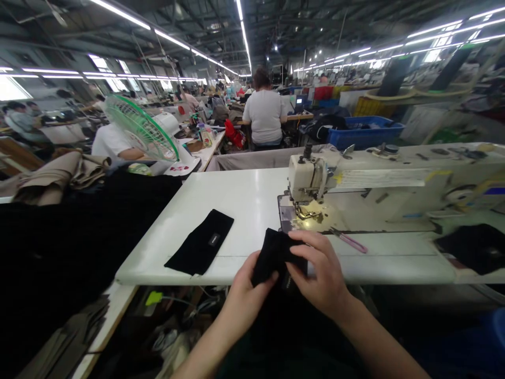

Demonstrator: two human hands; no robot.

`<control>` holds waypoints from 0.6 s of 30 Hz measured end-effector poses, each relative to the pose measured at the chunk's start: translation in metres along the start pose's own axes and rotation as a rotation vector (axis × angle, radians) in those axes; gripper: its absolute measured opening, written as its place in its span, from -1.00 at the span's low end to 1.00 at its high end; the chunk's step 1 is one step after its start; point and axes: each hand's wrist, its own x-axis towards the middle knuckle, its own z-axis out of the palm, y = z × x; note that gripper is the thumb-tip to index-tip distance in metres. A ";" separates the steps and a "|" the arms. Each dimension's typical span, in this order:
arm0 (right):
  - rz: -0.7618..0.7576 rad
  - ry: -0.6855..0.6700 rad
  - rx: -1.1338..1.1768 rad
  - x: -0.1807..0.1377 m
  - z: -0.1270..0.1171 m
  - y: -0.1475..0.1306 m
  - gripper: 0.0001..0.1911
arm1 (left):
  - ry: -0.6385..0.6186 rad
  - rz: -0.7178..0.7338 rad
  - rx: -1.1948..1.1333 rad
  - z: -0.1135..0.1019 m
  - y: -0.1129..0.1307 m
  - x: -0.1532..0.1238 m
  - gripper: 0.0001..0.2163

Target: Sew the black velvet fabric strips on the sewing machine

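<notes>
Between my hands, at the front edge of the white sewing table (252, 202), is a folded piece of black fabric (272, 252). My left hand (250, 289) grips its left side, thumb on top. On the right side, my right hand (315, 268) pinches the cloth between thumb and fingers. Part of a small label shows below the right thumb. Flat on the table to the left lies another black fabric piece (201, 245) with a small label (213, 240). Just beyond my hands stands the sewing machine (310, 179), its needle area lit.
Pink-handled thread snips (351, 242) lie right of my right hand. More black fabric (473, 247) sits at the far right. A large black cloth heap (79, 237) fills the left side. Ahead are a green fan (142, 126), a seated person (263, 113) and a blue crate (363, 132).
</notes>
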 end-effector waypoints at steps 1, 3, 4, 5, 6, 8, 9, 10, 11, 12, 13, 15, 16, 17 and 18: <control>-0.044 0.013 -0.020 -0.001 -0.004 -0.001 -0.61 | -0.008 -0.003 -0.011 0.001 0.001 -0.002 -0.67; -0.087 0.054 -0.057 -0.005 -0.013 -0.005 -0.66 | -0.001 0.000 -0.011 0.002 0.005 -0.007 -0.66; -0.094 0.069 -0.068 -0.007 -0.017 -0.007 -0.68 | 0.005 -0.002 -0.008 0.003 0.007 -0.010 -0.66; -0.097 0.076 -0.074 -0.010 -0.021 -0.010 -0.69 | 0.007 -0.006 -0.005 0.003 0.009 -0.013 -0.67; -0.099 0.077 -0.077 -0.012 -0.024 -0.012 -0.71 | 0.009 -0.010 -0.003 0.004 0.011 -0.016 -0.67; -0.100 0.049 -0.078 -0.016 -0.030 -0.016 -0.73 | 0.024 -0.004 0.005 0.005 0.015 -0.021 -0.69; -0.103 0.034 -0.078 -0.018 -0.033 -0.018 -0.73 | 0.042 0.007 0.014 0.006 0.016 -0.023 -0.69; -0.108 0.025 -0.077 -0.020 -0.036 -0.020 -0.72 | 0.063 0.021 0.027 0.007 0.017 -0.025 -0.70; -0.113 0.018 -0.075 -0.021 -0.038 -0.021 -0.72 | 0.084 0.039 0.045 0.007 0.017 -0.027 -0.70; -0.117 0.008 -0.067 -0.022 -0.040 -0.023 -0.72 | 0.102 0.059 0.070 0.007 0.017 -0.029 -0.70; -0.120 -0.005 -0.054 -0.023 -0.042 -0.024 -0.72 | 0.118 0.084 0.105 0.007 0.016 -0.030 -0.69; -0.130 -0.037 -0.025 -0.024 -0.046 -0.026 -0.72 | 0.147 0.143 0.196 0.006 0.014 -0.033 -0.67; -0.135 -0.054 -0.013 -0.025 -0.047 -0.028 -0.71 | 0.161 0.171 0.244 0.005 0.013 -0.035 -0.65; -0.143 -0.068 -0.004 -0.026 -0.047 -0.029 -0.71 | 0.177 0.196 0.288 0.004 0.011 -0.036 -0.64; -0.152 -0.075 0.002 -0.027 -0.048 -0.030 -0.70 | 0.191 0.218 0.325 0.003 0.011 -0.038 -0.62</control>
